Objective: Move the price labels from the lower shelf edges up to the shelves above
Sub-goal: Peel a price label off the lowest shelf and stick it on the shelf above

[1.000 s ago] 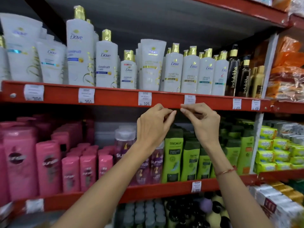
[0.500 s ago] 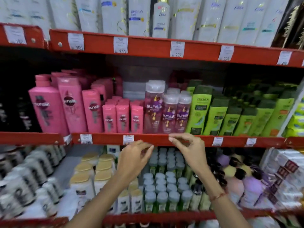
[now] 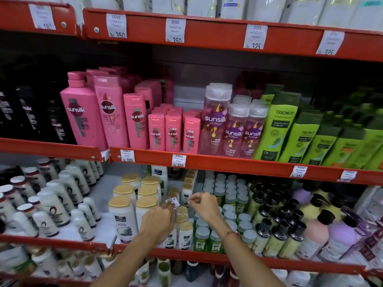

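Observation:
A small white price label (image 3: 173, 202) is pinched at the fingertips of my left hand (image 3: 158, 221), in front of the gold-capped white bottles. My right hand (image 3: 205, 206) hovers just right of the label with its fingers pinched together; I cannot tell whether anything is between them. Above both hands runs the red middle shelf edge (image 3: 238, 165), carrying a Sunsilk label (image 3: 178, 161), another label (image 3: 127, 156) to its left and a Trichup label (image 3: 298, 171) to the right. The top shelf edge (image 3: 217, 32) carries several Dove labels (image 3: 175, 31).
Pink Sunsilk bottles (image 3: 107, 112) and green Trichup bottles (image 3: 275, 131) fill the middle shelf. White, gold-capped, green and black-capped bottles (image 3: 267, 220) crowd the shelf behind my hands. The lowest red shelf edge (image 3: 290, 264) crosses under my forearms.
My view has dropped. Both hands came down from the middle shelf edge to in front of the lower bottles, and a label now shows in my left fingertips.

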